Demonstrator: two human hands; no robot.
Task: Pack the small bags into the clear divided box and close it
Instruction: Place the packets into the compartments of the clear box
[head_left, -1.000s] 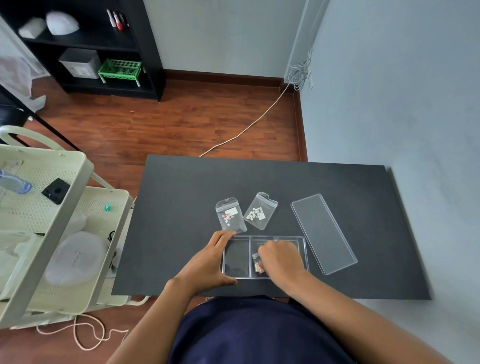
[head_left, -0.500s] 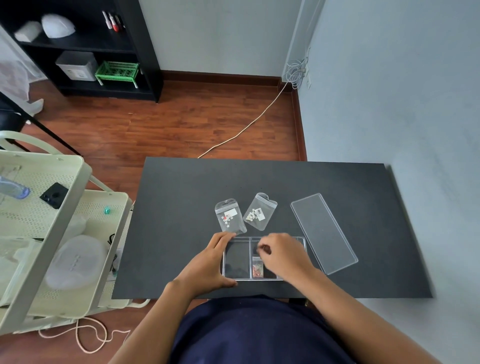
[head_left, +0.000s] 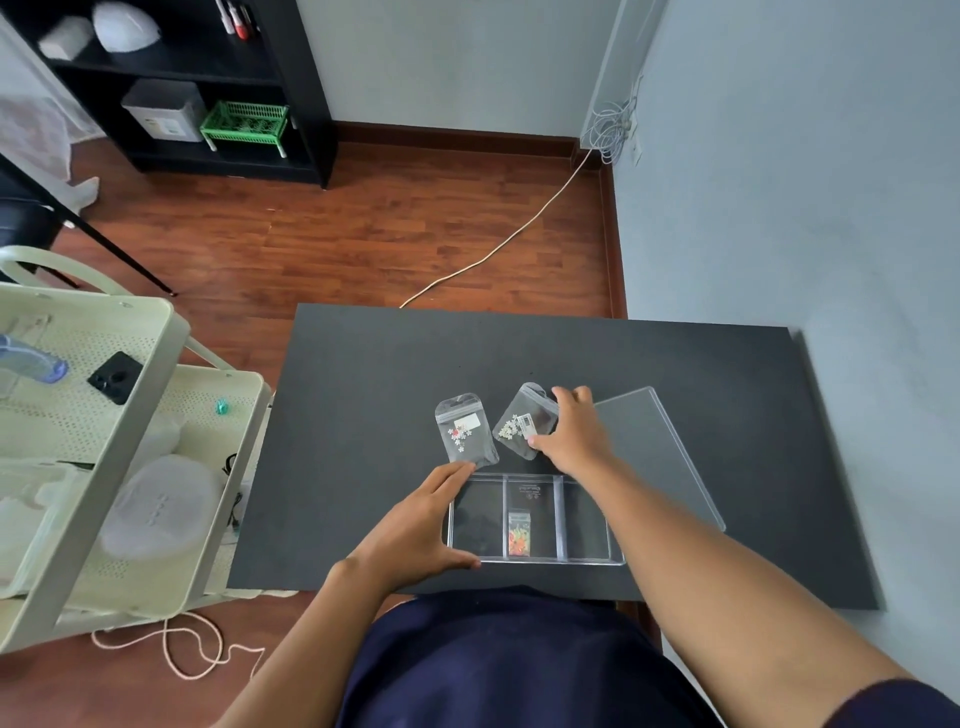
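The clear divided box (head_left: 587, 560) lies at the near edge of the black table (head_left: 363, 395). One small bag with orange and green bits (head_left: 519, 534) lies in its middle compartment. My left hand (head_left: 421, 525) rests flat against the box's left end. Two more small bags lie just beyond the box: the left bag (head_left: 464, 429) with white flowers, and the right bag (head_left: 522, 421) with pale beads. My right hand (head_left: 574, 434) touches the right bag's right edge, thumb on its lower corner, fingers apart. The clear lid (head_left: 670, 457) lies to the right, partly under my right arm.
A pale green trolley (head_left: 104, 467) stands left of the table, carrying a phone (head_left: 115, 377) and plastic containers. A grey wall runs along the table's right side. A cord (head_left: 498, 249) crosses the wooden floor beyond the table.
My right hand left the middle compartment, where the orange-and-green bag now lies, and reached forward to the right bag. My left hand stayed on the box.
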